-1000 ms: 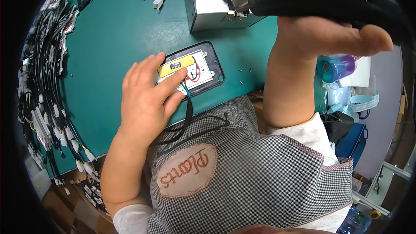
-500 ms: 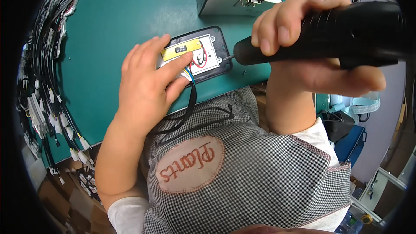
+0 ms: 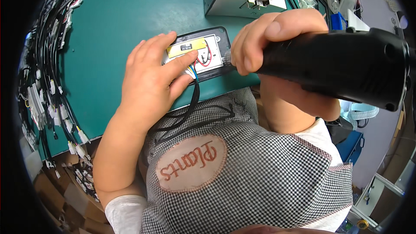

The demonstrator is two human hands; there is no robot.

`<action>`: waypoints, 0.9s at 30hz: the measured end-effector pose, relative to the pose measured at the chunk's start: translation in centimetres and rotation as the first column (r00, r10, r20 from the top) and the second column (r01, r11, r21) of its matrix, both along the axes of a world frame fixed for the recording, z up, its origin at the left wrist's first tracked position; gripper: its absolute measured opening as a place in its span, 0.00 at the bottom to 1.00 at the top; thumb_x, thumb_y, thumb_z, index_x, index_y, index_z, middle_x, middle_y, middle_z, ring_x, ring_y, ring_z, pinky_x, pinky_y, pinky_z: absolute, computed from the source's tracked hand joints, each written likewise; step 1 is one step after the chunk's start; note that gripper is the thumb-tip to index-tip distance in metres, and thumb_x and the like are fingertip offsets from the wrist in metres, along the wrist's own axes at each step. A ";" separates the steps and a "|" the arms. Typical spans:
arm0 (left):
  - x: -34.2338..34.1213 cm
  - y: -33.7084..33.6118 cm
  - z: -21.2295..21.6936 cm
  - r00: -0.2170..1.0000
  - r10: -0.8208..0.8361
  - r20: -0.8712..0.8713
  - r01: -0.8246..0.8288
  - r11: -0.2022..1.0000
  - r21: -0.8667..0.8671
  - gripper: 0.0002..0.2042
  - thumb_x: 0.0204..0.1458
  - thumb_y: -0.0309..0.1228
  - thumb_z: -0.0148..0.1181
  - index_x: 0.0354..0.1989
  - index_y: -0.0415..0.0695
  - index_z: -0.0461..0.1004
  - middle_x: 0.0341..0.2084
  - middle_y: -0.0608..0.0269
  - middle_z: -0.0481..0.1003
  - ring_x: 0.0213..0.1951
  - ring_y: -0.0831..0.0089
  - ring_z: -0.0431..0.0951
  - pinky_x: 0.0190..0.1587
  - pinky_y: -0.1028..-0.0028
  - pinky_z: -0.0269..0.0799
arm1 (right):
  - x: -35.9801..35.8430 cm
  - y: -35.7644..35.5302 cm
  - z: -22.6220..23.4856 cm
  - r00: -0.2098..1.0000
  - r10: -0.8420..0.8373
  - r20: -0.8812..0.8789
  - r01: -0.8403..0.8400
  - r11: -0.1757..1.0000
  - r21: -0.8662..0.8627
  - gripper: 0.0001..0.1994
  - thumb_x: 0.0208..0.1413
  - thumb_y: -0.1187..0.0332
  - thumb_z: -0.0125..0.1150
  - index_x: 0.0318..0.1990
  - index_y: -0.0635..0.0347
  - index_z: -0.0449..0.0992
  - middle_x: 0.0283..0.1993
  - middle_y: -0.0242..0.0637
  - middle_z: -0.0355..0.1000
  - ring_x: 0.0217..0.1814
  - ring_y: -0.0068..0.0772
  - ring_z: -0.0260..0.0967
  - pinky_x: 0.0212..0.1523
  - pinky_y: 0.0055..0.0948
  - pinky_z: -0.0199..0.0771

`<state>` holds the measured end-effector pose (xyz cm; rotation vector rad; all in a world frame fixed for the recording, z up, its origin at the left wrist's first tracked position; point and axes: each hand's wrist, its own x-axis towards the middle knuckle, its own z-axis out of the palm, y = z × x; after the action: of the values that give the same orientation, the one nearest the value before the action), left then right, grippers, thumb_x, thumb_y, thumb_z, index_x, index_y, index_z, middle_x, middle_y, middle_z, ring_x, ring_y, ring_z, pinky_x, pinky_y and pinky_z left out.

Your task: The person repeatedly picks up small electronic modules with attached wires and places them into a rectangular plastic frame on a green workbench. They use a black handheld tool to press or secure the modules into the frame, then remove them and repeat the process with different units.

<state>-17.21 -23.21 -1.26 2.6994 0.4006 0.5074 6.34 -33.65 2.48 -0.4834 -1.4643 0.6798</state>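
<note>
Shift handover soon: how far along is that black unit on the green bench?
Done: open black unit holds its yellow part and wiring. In hand: left hand steadies it, right hand brings the black power tool to its right edge. Left: no cover on it yet.

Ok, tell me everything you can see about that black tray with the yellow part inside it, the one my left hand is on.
The black tray is a shallow, rounded-corner casing, plastic by its look, lying flat near the front edge of the green bench. Inside sits a white panel carrying a yellow block with a small dark label and a loop of red wire. Black cables run out over its near rim toward the checked apron. The left hand presses on it, fingertips on the yellow block. The right hand holds a black power tool whose front end reaches its right side.
</note>
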 end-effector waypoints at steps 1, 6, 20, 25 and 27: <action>0.0 0.0 0.0 1.000 0.003 0.001 -0.003 1.000 0.000 0.26 0.40 0.30 0.75 0.53 0.57 0.82 0.61 0.50 0.72 0.61 0.49 0.72 0.65 0.51 0.65 | -0.1 -0.1 0.0 1.000 -0.010 0.003 0.010 1.000 0.001 0.56 0.45 0.15 0.48 0.61 0.65 0.67 0.36 0.45 0.74 0.28 0.40 0.74 0.32 0.40 0.80; -0.1 0.1 -0.3 1.000 0.010 0.006 -0.010 1.000 -0.008 0.26 0.40 0.30 0.75 0.53 0.57 0.82 0.61 0.50 0.72 0.61 0.49 0.72 0.66 0.50 0.64 | 1.4 -1.3 1.7 0.983 -0.178 -0.035 0.180 0.983 0.048 0.56 0.44 0.14 0.47 0.61 0.61 0.70 0.35 0.43 0.74 0.28 0.41 0.74 0.32 0.43 0.80; 0.1 -0.1 0.2 0.999 0.018 -0.040 -0.019 1.000 -0.024 0.23 0.43 0.36 0.75 0.53 0.58 0.82 0.61 0.52 0.71 0.62 0.51 0.71 0.66 0.47 0.63 | 0.5 1.9 7.5 0.554 -0.749 -0.363 0.805 0.594 0.002 0.42 0.54 0.21 0.48 0.44 0.60 0.72 0.20 0.35 0.67 0.18 0.27 0.71 0.18 0.29 0.78; -0.1 -0.1 0.1 0.999 0.022 -0.027 -0.022 1.000 -0.015 0.24 0.43 0.35 0.75 0.53 0.58 0.82 0.61 0.52 0.72 0.62 0.50 0.71 0.66 0.47 0.63 | 0.4 1.9 6.7 0.624 -0.698 -0.352 0.735 0.677 -0.041 0.41 0.54 0.21 0.48 0.43 0.58 0.72 0.20 0.35 0.67 0.18 0.27 0.71 0.18 0.29 0.79; -0.1 -0.1 0.0 1.000 0.017 -0.021 -0.017 1.000 -0.015 0.24 0.42 0.34 0.74 0.53 0.57 0.82 0.61 0.51 0.72 0.62 0.50 0.71 0.66 0.48 0.63 | 1.0 1.4 6.0 0.654 -0.683 -0.325 0.725 0.689 0.011 0.41 0.54 0.22 0.48 0.44 0.58 0.72 0.20 0.35 0.67 0.18 0.29 0.71 0.18 0.30 0.78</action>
<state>-17.33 -23.29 -1.22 2.6909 0.4312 0.4798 7.38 -32.24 8.44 -0.7511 -0.9047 0.0024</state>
